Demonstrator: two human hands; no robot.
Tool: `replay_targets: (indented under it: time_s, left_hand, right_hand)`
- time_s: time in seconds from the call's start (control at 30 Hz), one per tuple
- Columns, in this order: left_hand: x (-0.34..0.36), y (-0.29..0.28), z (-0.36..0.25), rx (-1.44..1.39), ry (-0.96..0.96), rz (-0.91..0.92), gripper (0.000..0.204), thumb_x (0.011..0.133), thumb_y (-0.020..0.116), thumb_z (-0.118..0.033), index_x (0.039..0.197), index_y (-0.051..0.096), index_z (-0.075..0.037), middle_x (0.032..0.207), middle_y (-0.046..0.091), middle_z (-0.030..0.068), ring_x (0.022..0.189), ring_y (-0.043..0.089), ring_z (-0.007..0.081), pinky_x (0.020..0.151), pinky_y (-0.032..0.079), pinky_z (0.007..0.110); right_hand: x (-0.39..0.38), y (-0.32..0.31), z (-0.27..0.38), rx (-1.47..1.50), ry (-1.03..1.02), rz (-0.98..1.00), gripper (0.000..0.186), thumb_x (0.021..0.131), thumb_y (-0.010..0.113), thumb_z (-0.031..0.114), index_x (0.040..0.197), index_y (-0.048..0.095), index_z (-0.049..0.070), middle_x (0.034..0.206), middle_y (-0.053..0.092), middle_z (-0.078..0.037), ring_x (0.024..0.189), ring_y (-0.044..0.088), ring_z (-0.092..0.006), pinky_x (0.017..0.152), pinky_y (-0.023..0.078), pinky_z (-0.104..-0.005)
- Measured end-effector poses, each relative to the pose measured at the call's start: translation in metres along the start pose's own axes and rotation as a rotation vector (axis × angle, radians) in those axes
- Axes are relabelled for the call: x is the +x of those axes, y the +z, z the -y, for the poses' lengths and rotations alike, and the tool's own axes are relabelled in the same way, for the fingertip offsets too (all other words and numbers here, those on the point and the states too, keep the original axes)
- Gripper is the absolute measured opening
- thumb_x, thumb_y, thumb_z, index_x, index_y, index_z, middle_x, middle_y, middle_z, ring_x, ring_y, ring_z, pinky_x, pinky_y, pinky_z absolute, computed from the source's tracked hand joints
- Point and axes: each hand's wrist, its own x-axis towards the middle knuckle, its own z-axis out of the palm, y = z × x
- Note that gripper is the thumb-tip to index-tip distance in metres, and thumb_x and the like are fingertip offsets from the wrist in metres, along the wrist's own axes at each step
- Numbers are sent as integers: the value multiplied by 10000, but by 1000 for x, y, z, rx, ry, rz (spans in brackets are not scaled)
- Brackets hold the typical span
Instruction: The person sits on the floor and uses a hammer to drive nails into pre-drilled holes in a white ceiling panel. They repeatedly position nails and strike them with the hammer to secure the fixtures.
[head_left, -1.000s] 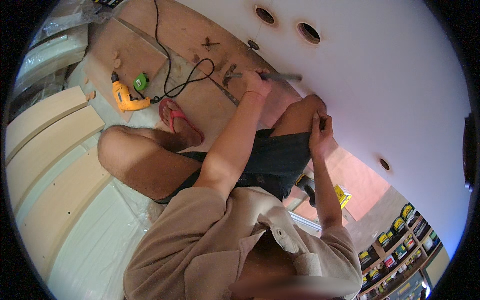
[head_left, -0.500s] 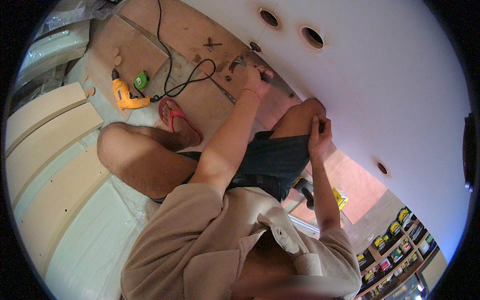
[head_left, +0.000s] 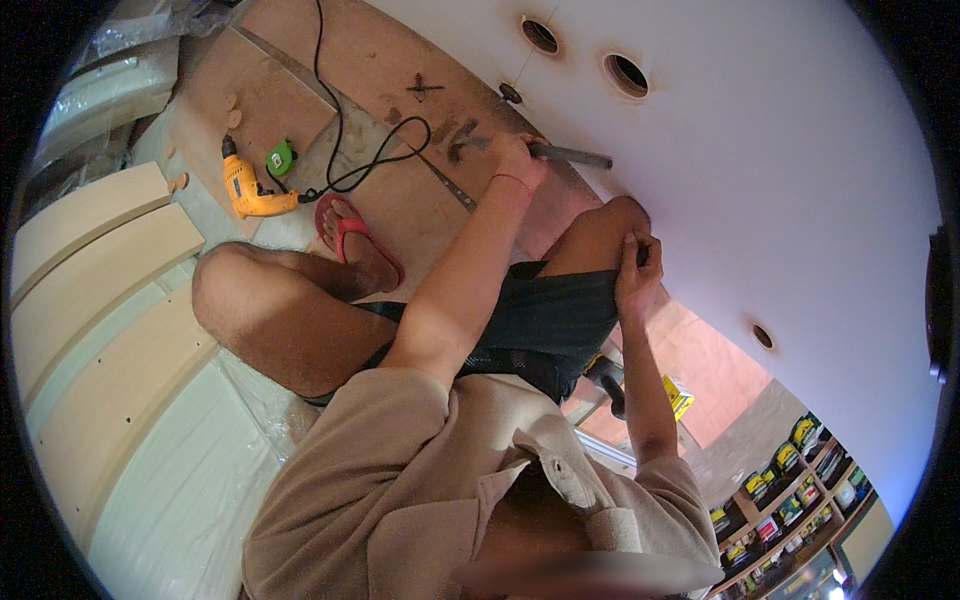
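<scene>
My left hand (head_left: 520, 165) is closed around what looks like a hammer, over the floor beside the white panel (head_left: 720, 190). The hammer's dark handle (head_left: 580, 156) sticks out to the right of my fist, in front of the panel's lower edge. A greyish shape left of the fist looks like its head, though it blends with dark stains on the floor. Resting on my right knee, my right hand (head_left: 640, 270) has its fingers curled together; a small dark spot shows between them, too unclear to name.
Left of my sandalled foot lie a yellow drill (head_left: 245, 190) with a black cord (head_left: 345, 160) and a green tape measure (head_left: 282, 158). Round holes (head_left: 626, 75) pierce the panel. Curved pale boards (head_left: 110, 300) line the left. A yellow box (head_left: 678, 397) and stocked shelves (head_left: 780, 500) are at lower right.
The dark handle in my left hand has swung out and now extends well to the right. My left hand has shifted slightly; my right hand stays on the knee.
</scene>
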Motion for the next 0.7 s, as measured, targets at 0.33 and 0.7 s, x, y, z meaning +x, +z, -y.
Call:
replay_targets:
  time_s: [0.33, 0.7]
  left_hand:
    - [24, -131, -51, 896, -97, 91, 283, 1065, 403, -367, 964, 482, -114, 689, 510, 30, 575, 478, 190, 567, 451, 375]
    - [89, -61, -57, 1566, 715, -113, 429, 975, 565, -366, 1142, 700, 6, 1136, 698, 283, 1075, 661, 453, 964, 504, 502]
  right_hand:
    - [2, 4, -12, 56, -88, -9, 299, 1012, 636, 283, 1072, 646, -10, 1007, 728, -209, 913, 701, -310, 820, 540, -408]
    - [-4, -3, 1, 2, -45, -32, 348, 1000, 664, 340, 1064, 669, -2, 918, 700, -116, 843, 623, -189, 804, 510, -361]
